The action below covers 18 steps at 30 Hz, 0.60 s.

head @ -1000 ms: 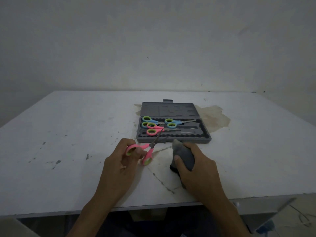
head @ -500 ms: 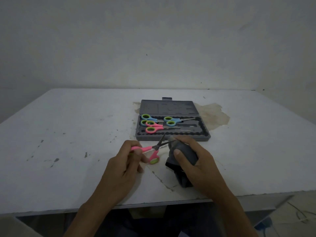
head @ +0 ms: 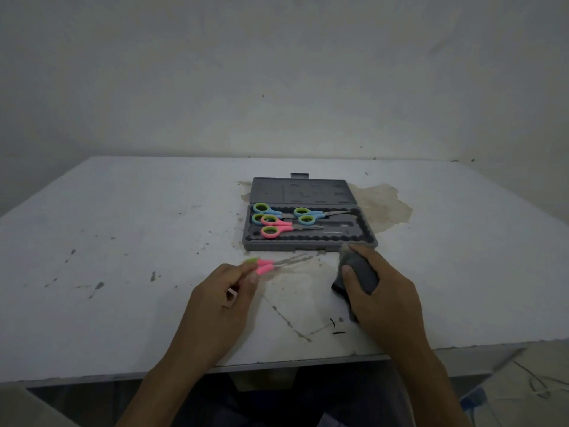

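The white table (head: pixel 123 241) is flecked with dark specks on its left part. Near the front edge, left of centre, the left hand (head: pixel 221 291) pinches the pink-handled scissors (head: pixel 268 265) by their handles between curled fingers and thumb. The blades point right and slightly away from the person. The pair is blurred, so I cannot tell whether the blades are parted or whether they touch the table. Just behind them an open grey plastic case (head: pixel 308 245) lies flat, its lid (head: pixel 303 192) folded back toward the wall. In the tray, a blue-handled pair (head: pixel 266 211) sits at the left, and a second pink pair (head: pixel 275 226) overlaps its lower loop. Another blue-handled pair (head: pixel 308 214) is further right. All the blades that show point right. Just in front of the case's right corner, the right hand (head: pixel 385 297) grips a bunched grey cloth (head: pixel 357 269), thumb on its near side and fingers curled over the top. The cloth rests on the table, apart from the held scissors' tips. Right of the case, a brown stain (head: pixel 381 208) spreads over the tabletop.
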{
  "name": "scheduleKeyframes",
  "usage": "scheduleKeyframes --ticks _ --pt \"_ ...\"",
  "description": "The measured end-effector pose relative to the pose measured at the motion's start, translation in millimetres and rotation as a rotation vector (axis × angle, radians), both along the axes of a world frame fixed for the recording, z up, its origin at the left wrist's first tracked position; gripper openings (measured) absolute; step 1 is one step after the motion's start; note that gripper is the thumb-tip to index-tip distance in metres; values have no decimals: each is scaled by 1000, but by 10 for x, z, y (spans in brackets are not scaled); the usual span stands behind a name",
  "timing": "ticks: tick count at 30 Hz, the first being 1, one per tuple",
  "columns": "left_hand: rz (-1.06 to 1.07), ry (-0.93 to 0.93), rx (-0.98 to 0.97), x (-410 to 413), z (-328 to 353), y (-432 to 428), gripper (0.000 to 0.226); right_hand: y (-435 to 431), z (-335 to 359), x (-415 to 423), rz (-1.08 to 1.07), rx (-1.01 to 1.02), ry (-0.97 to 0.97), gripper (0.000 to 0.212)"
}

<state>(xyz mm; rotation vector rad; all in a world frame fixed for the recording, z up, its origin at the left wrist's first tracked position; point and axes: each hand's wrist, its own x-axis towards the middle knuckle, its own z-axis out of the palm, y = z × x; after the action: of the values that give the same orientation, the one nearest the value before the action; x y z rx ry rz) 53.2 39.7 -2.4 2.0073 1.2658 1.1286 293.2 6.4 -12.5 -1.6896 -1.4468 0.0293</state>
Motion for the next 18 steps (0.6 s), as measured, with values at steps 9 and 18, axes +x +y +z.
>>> scheduleKeyframes --ticks 9,18 --pt "23 157 -107 -24 -1 45 23 -8 -7 -39 -12 18 -24 44" --pt "-173 -32 -402 -126 191 248 81 -8 -36 -61 -25 19 -57 46"
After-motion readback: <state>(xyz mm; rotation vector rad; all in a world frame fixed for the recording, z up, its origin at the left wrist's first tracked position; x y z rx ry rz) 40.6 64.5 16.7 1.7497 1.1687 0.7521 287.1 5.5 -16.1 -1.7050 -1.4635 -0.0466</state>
